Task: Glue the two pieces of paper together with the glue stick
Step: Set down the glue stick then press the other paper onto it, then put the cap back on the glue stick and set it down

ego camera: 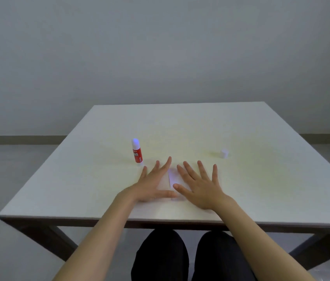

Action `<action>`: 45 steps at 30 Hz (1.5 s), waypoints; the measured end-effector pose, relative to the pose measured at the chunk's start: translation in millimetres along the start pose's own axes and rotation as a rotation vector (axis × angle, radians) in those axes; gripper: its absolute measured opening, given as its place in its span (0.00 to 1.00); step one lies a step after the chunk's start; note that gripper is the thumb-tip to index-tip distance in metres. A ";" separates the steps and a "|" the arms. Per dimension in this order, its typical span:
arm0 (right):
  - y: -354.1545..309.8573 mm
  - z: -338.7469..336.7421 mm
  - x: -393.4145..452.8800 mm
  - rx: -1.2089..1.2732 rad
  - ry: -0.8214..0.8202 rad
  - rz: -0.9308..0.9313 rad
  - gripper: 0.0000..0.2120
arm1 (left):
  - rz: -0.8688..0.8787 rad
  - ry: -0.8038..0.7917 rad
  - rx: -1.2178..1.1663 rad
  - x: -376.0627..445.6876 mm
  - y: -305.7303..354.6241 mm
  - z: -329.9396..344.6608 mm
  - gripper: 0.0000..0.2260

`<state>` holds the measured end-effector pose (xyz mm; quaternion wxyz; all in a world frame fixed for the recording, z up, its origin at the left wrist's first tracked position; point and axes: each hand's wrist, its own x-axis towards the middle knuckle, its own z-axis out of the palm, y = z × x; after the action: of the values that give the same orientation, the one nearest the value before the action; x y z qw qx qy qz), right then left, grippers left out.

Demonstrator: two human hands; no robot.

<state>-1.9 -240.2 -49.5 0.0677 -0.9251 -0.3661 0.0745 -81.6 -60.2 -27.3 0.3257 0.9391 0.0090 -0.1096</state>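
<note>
Under the flat, spread left hand [154,184] and right hand [199,188], pale paper [173,176] barely shows.

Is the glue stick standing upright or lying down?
Upright: the glue stick stands on its base on the table, tip up, uncapped.

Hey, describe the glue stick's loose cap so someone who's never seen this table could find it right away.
Start at the white table and find the two hands pressed flat near its front edge. Look past the right hand, farther back and to the right, for the small white cap lying alone. Unlike the upright red glue stick beyond the left hand, it is short, plain white and unlabelled.
</note>
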 end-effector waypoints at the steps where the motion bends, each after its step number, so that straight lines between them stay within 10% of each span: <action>1: 0.0 -0.2 -1.1 0.011 0.013 -0.003 0.35 | 0.034 0.111 -0.169 -4.0 -1.0 -0.7 0.43; 5: -2.7 -2.6 -6.6 0.106 0.107 0.035 0.34 | -0.003 0.980 -0.536 -18.2 -9.8 -2.8 0.17; 8: -8.5 -5.1 -10.3 0.164 0.172 0.064 0.33 | -0.187 1.243 -0.482 -15.0 -19.2 -11.2 0.16; 12: -18.1 -7.9 -16.9 0.228 0.250 0.042 0.33 | -0.257 1.029 -0.579 2.1 -20.8 -21.2 0.32; 19: -37.8 -20.9 -20.7 0.135 0.327 -0.076 0.29 | -0.155 0.893 -0.666 9.3 -7.3 -26.9 0.03; 22: -46.3 -36.7 -12.5 0.601 0.334 -0.040 0.26 | 0.000 0.725 -0.891 2.2 11.5 -32.3 0.04; 26: -39.2 -64.4 -10.0 1.422 -0.122 0.033 0.18 | 0.208 0.497 -0.965 -7.3 36.4 -42.2 0.05; 30: -27.8 -71.4 -16.0 1.650 -0.301 -0.059 0.23 | 0.286 0.403 -1.003 -13.6 51.5 -45.3 0.05; 37: -38.7 -64.6 -25.1 1.832 0.073 -0.147 0.09 | 0.275 0.528 -1.201 -14.9 75.6 -35.1 0.14; 42: -49.8 -45.3 -27.4 1.046 0.759 -0.020 0.10 | 0.176 0.658 -1.232 -8.7 84.0 -22.5 0.06; 45: -44.4 -40.5 -23.2 0.849 0.682 0.024 0.13 | 0.109 0.681 -1.186 -7.8 84.4 -15.5 0.07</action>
<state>-40.7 -226.9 0.3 0.5493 -0.7923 -0.2507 -0.0879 -78.7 -116.8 37.7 0.7690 0.5831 0.1222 0.2317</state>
